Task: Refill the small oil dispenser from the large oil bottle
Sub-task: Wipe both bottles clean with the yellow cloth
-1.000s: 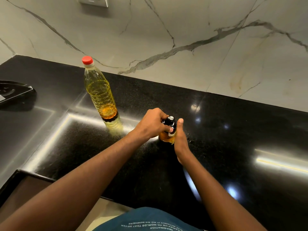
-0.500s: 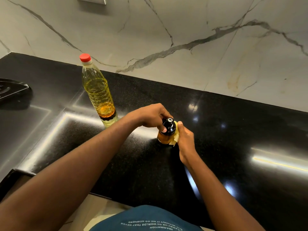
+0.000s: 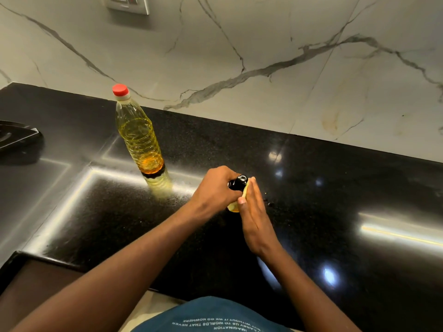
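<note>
The large oil bottle [image 3: 139, 135] is clear plastic with a red cap, holds yellow oil and stands upright on the black counter [image 3: 323, 188], left of my hands. The small oil dispenser [image 3: 238, 183] has a black top and an amber body, and stands at the middle of the counter. My left hand [image 3: 214, 188] is closed around its black top from the left. My right hand [image 3: 253, 212] presses flat against its right side with fingers extended, covering most of the body. A bit of yellow shows between my right palm and the dispenser.
A black hob corner [image 3: 16, 140] lies at the far left. The marble backsplash [image 3: 263, 56] runs behind the counter, with a switch plate [image 3: 127, 4] at the top. The counter's front edge [image 3: 48, 259] steps down at lower left.
My left hand has slid further over the dispenser's top. My right hand has flattened along its right side. The large bottle has not moved.
</note>
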A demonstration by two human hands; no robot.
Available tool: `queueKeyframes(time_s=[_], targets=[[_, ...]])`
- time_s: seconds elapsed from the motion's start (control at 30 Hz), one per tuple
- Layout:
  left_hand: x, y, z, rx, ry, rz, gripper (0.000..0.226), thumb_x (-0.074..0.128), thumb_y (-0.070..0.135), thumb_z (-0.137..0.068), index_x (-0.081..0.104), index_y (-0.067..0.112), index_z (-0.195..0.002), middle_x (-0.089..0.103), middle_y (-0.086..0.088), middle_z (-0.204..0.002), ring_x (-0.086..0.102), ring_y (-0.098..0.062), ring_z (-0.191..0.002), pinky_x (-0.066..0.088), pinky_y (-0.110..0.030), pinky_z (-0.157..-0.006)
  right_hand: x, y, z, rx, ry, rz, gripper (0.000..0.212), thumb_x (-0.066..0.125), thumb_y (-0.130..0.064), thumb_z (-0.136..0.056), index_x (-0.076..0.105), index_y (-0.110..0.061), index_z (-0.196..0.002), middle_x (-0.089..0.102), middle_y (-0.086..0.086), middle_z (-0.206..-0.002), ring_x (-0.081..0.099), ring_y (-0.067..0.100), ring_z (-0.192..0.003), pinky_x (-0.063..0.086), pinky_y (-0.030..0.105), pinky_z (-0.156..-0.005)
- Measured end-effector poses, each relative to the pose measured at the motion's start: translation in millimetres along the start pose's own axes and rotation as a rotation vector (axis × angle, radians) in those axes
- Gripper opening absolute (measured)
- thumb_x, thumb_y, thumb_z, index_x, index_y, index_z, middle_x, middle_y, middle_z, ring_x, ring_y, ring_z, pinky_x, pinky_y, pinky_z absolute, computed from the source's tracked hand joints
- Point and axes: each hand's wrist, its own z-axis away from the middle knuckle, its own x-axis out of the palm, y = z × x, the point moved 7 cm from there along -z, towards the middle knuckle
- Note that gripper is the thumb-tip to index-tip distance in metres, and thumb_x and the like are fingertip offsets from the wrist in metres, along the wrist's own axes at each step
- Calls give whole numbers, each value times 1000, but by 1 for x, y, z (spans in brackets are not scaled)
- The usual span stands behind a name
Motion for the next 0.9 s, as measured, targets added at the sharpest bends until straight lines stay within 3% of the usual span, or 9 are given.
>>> queueKeyframes(time_s=[0.17,0.27,0.33,0.4,0.53,0.63,0.73,0.8,0.9], targets=[[1,0,-5,-3,-40,-23,12,75,19,-74,75,8,-77,72,-12,-80,71,-27,-81,54,-45,-71,-13,-4,-30,95,36,-161,88,22,-79,-93,36,-26,-162,37,-5,-166,36,3,-149,27,35,-127],[1,0,-7,3,-13,-61,10,78,19,-76,72,11,-74,68,-7,-79,66,-21,-75,54,-42,-69,-10,-4,-61,199,-67,-388,91,24,-98,-79,73,-36,-125,71,5,-133,65,16,-124,46,46,-114],[1,-2,-7,-10,-7,-69,15,85,21,-75,78,10,-83,66,-4,-82,62,-16,-73,48,-30,-63,-10,-1,-75,248,-113,-418,92,22,-97,-81,81,-27,-94,77,14,-101,70,26,-98,52,48,-96],[2,-1,-6,-12,-12,-57,19,88,22,-72,80,12,-86,65,-1,-81,60,-11,-71,43,-24,-60,-13,-4,-79,237,-112,-397,91,20,-87,-89,78,-18,-94,75,20,-97,67,27,-92,51,46,-91],[0,1,-8,10,8,-68,8,79,12,-77,80,14,-84,71,-6,-83,67,-19,-79,53,-36,-69,-12,-2,-58,150,-5,-349,79,26,-85,-87,64,-30,-129,68,4,-130,63,17,-123,45,53,-114],[1,0,-7,12,8,-57,3,76,11,-76,79,12,-78,72,-8,-76,69,-24,-78,53,-40,-67,-1,-2,-21,13,55,-202,86,20,-82,-94,29,-30,-161,26,0,-170,24,10,-157,23,46,-130],[1,0,-5,29,17,-41,5,76,12,-81,80,14,-83,73,-4,-76,69,-20,-78,55,-42,-72,10,2,3,-14,16,-55,95,9,-92,-86,-5,-38,-163,-9,-19,-172,-7,1,-160,7,38,-132],[0,0,-5,23,13,-37,8,76,12,-82,81,15,-86,74,-3,-78,69,-18,-78,56,-40,-73,8,3,3,0,4,-57,95,9,-94,-85,-6,-41,-162,-9,-20,-172,-6,0,-160,8,37,-132],[-1,1,-6,4,-9,-43,3,76,10,-79,78,13,-79,72,-6,-76,66,-18,-73,52,-37,-65,-4,-5,-14,12,35,-114,94,15,-87,-90,17,-34,-167,16,-7,-173,17,5,-158,19,40,-131]])
